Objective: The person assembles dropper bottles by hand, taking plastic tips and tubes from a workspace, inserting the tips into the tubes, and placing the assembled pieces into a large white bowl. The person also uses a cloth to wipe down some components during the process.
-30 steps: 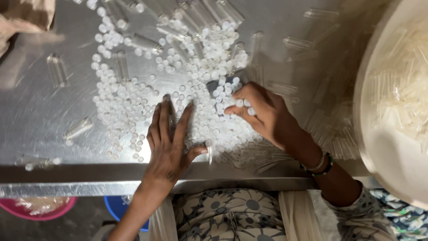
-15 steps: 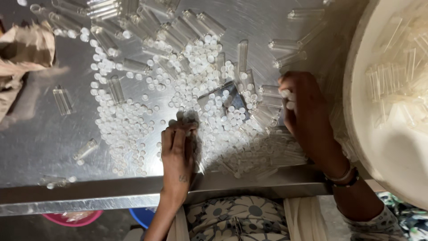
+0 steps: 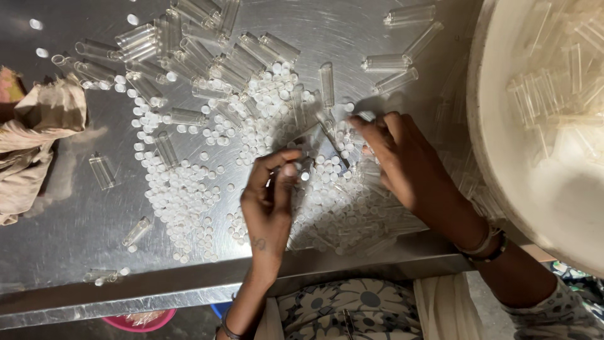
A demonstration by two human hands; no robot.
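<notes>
On the steel table (image 3: pixel 75 239) with many white caps (image 3: pixel 182 195), the left hand (image 3: pixel 270 201) pinches a small clear tube (image 3: pixel 301 165), long axis pointing away from the person. The right hand (image 3: pixel 402 160) reaches with loose fingers, holding nothing I can see.

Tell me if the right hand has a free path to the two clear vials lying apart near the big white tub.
Probably yes: the right hand lies just below the two clear vials, with only bare steel table and loose white caps between.

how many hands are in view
2: the left hand pinches a small clear vial over the white caps; the right hand reaches among vials beside the white basin.
</notes>
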